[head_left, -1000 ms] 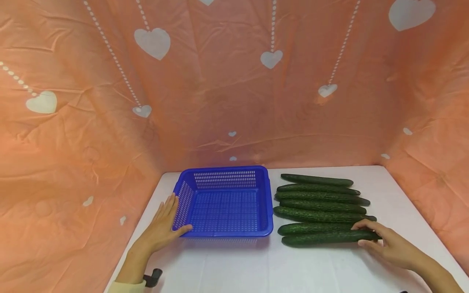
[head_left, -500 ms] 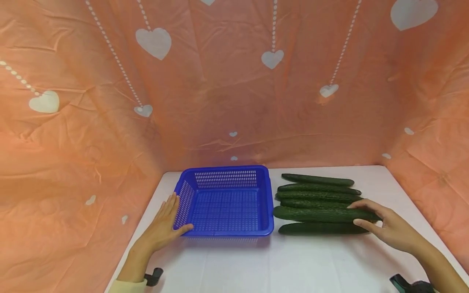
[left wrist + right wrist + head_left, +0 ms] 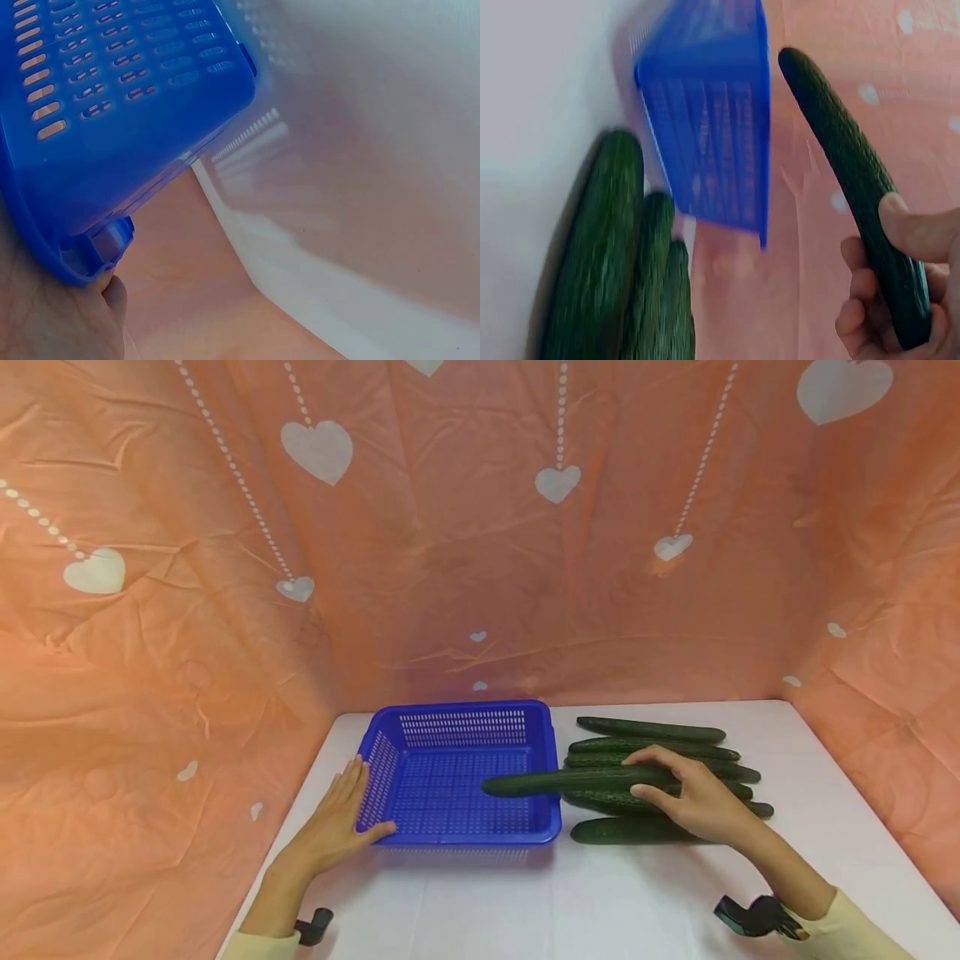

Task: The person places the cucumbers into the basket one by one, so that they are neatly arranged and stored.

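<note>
1. From the head view I see the right hand [image 3: 693, 797] curled round one cucumber [image 3: 570, 782], thumb on the near side and fingers over the top, gripping it near its right end.
2. That cucumber is lifted clear of the others and lies roughly level, its left tip reaching over the right rim of the blue basket [image 3: 459, 717], above the basket's floor and not touching it.
3. The right wrist view agrees: the fingers [image 3: 862, 319] wrap the cucumber's [image 3: 847, 180] lower end, and the basket [image 3: 712, 120] sits beyond it, blurred.
4. The left hand [image 3: 333, 827] lies flat on the white table [image 3: 585, 902] against the basket's left wall, fingers straight, thumb along the near corner. It holds nothing.
5. In the left wrist view I can only make out the basket's [image 3: 112, 112] corner right up against the palm [image 3: 52, 322]; whether the thumb presses the rim I cannot tell, as the picture is too close.
6. The remaining cucumbers [image 3: 652, 752] lie in a row on the table just right of the basket, side by side and touching, long axes running left to right. The nearest one [image 3: 630, 832] sits under the right wrist.
7. An orange cloth with white hearts [image 3: 480, 527] hangs behind and to both sides of the table.
</note>
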Demonstrator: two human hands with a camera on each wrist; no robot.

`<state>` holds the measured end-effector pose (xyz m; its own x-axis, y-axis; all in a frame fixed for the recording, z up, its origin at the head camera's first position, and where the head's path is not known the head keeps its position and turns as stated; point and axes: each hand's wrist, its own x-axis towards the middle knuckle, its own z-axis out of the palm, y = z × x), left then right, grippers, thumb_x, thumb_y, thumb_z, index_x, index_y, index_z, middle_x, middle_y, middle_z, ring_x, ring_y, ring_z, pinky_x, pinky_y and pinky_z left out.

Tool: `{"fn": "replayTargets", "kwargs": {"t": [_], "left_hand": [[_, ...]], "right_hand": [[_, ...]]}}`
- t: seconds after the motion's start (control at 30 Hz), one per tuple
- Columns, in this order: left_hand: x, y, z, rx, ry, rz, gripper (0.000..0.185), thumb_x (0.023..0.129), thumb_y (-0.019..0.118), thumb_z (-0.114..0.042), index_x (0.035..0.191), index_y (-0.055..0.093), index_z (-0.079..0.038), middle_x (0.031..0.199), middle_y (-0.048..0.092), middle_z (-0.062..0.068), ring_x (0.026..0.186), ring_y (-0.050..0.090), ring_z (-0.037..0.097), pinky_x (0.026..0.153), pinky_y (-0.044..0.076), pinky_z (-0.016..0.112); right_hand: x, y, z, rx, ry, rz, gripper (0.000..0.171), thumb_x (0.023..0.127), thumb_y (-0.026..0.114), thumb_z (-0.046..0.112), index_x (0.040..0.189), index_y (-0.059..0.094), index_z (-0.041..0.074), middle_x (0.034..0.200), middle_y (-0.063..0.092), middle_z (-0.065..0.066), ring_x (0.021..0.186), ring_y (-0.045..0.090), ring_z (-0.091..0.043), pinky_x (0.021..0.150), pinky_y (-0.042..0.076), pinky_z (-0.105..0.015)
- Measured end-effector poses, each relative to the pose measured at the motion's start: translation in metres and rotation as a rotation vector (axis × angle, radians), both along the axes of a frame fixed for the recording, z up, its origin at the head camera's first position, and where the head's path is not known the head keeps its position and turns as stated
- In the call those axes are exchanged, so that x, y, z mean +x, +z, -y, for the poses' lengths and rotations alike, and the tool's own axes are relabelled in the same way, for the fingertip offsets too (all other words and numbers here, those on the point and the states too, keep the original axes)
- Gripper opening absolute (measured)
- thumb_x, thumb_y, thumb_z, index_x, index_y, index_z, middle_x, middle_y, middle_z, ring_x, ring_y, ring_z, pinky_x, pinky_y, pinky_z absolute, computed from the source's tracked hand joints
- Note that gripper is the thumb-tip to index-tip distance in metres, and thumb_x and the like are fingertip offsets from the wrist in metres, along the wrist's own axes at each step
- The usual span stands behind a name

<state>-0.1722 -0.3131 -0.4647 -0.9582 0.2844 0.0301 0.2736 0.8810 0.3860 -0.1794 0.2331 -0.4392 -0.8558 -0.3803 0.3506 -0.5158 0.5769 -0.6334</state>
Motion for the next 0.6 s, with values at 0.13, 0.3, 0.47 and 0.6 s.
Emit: {"fn": "replayTargets", "kwargs": {"t": [0.13,0.3,0.47,0.6], "left_hand": [[0.0,0.0,0.0,-0.002,0.005,0.009,0.116,0.098,0.068,-0.061,0.167,0.009,0.011,0.177,-0.002,0.027,0.164,-0.001,0.046,0.135,-0.005,0.044],[-0.001,0.001,0.0,0.001,0.008,0.013,0.116,0.098,0.068,-0.061,0.167,0.009,0.011,0.178,-0.002,0.027,0.165,-0.001,0.045,0.135,0.0,0.053],[-0.001,0.0,0.0,-0.007,0.012,0.008,0.116,0.098,0.068,-0.062,0.167,0.01,0.01,0.178,-0.001,0.026,0.165,0.0,0.045,0.134,0.003,0.056],[-0.001,-0.001,0.001,-0.006,0.008,0.002,0.116,0.098,0.068,-0.062,0.167,0.009,0.01,0.178,-0.001,0.026,0.165,0.001,0.045,0.135,0.002,0.053]], "right_hand": [[-0.01,-0.004,0.029,-0.019,0.032,-0.005,0.033,0.098,0.081,0.017,0.13,0.071,0.016,0.128,0.074,0.001,0.126,0.068,-0.033,0.102,0.056,-0.059],[-0.021,-0.008,0.063,-0.079,0.061,0.02,0.032,0.098,0.081,0.016,0.129,0.072,0.013,0.128,0.075,-0.001,0.124,0.07,-0.029,0.103,0.057,-0.055],[-0.028,-0.009,0.096,-0.109,0.073,0.05,0.032,0.099,0.08,0.017,0.129,0.072,0.011,0.124,0.076,-0.003,0.092,0.072,-0.019,0.087,0.061,-0.042],[-0.032,-0.009,0.12,-0.102,0.101,0.033,0.032,0.099,0.079,0.016,0.129,0.072,0.008,0.125,0.076,-0.005,0.093,0.072,-0.022,0.087,0.061,-0.041]]}}
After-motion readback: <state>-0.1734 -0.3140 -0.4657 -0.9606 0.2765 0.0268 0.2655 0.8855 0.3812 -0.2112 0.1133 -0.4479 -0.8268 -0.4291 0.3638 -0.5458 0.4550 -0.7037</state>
